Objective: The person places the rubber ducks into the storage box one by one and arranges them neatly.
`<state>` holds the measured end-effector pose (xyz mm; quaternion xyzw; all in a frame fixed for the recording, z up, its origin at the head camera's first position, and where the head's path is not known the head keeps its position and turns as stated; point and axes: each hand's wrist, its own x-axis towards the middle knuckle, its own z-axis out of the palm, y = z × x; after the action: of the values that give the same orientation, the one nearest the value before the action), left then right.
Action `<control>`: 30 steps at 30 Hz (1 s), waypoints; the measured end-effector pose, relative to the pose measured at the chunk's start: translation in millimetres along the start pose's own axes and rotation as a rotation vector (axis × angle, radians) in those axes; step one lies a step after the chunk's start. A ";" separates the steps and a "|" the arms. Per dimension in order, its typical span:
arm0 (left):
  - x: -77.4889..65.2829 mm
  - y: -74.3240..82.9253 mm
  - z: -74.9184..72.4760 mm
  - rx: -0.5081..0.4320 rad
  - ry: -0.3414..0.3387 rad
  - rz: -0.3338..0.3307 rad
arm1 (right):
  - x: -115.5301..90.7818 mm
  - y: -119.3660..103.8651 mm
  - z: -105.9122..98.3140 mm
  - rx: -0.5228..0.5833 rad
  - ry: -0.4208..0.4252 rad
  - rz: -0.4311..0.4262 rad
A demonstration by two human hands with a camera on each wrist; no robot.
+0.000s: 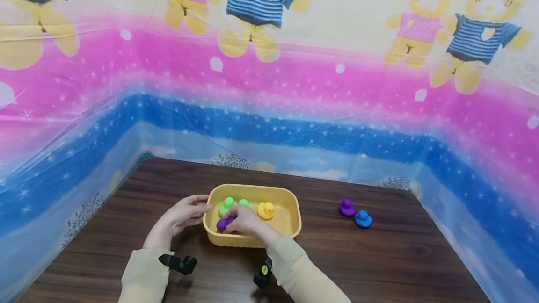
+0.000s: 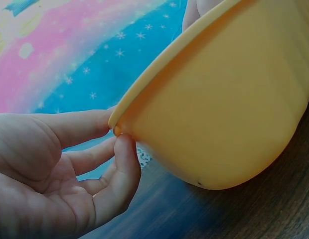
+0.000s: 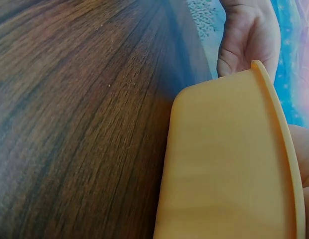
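A yellow plastic tub stands on the table. At its left end, my left hand holds the rim; in the left wrist view, thumb and fingertips meet the tub's edge. Inside the tub, my right hand grips a purple rubber duck, partly covered by the fingers. Two green ducks sit behind that hand, one of them mostly hidden. Right of them is a yellow duck. In the right wrist view, the tub's wall hides the duck and most of the right hand.
Another purple duck and a blue duck sit close together on the dark wooden table, right of the tub. A printed cloth with bears hangs behind the table and along its sides.
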<state>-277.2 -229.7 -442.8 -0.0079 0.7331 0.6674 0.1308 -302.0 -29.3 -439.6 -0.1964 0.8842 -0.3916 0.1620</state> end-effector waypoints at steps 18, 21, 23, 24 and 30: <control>0.5 -1.7 1.1 0.013 0.013 -0.010 | -6.8 4.4 -9.1 -0.145 0.012 -0.044; 0.4 -1.1 1.2 0.015 0.010 -0.006 | -10.5 5.1 -13.5 -0.135 0.023 -0.053; 0.7 -0.9 1.2 0.014 0.008 -0.005 | -14.0 5.3 -17.3 -0.121 0.035 -0.053; 0.9 -0.7 1.0 0.016 0.007 -0.004 | -15.8 5.5 -19.2 -0.118 0.041 -0.051; 0.7 -0.5 0.3 0.026 0.008 -0.003 | -27.4 4.4 -36.5 -0.055 0.047 -0.096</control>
<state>-277.7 -229.3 -443.5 -0.0102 0.7420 0.6577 0.1292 -295.3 9.4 -415.9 -0.2340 0.8877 -0.3790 0.1168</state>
